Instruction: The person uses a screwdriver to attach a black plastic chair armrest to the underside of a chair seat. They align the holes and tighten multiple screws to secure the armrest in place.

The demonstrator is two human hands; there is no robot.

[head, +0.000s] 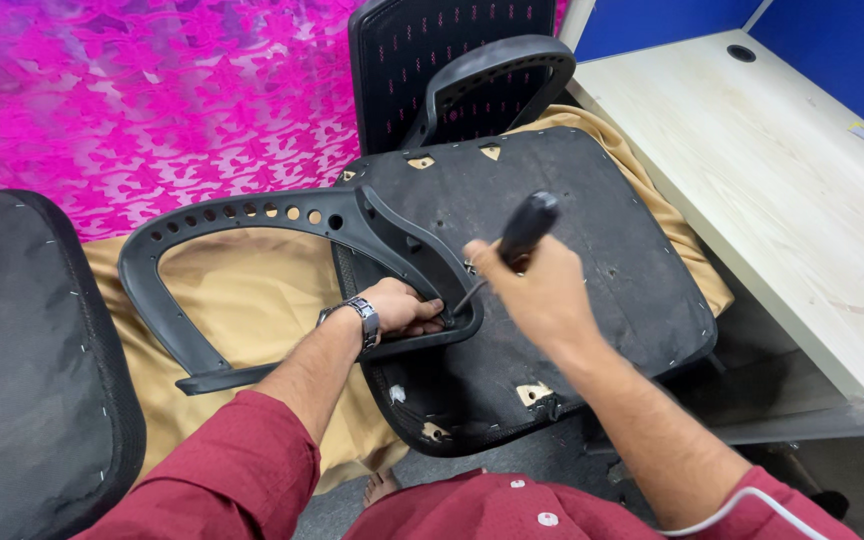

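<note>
Tan cloth (pixel 242 290), upturned black seat (pixel 592 250), perforated armrest (pixel 252 215)

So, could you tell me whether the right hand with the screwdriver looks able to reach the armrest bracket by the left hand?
Probably yes: the right hand holds the screwdriver with its tip already at the armrest bracket beside the left hand, nothing between.

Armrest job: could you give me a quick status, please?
Left hand gripping armrest bracket. Right hand driving screwdriver into upturned seat. Nothing in the way.
</note>
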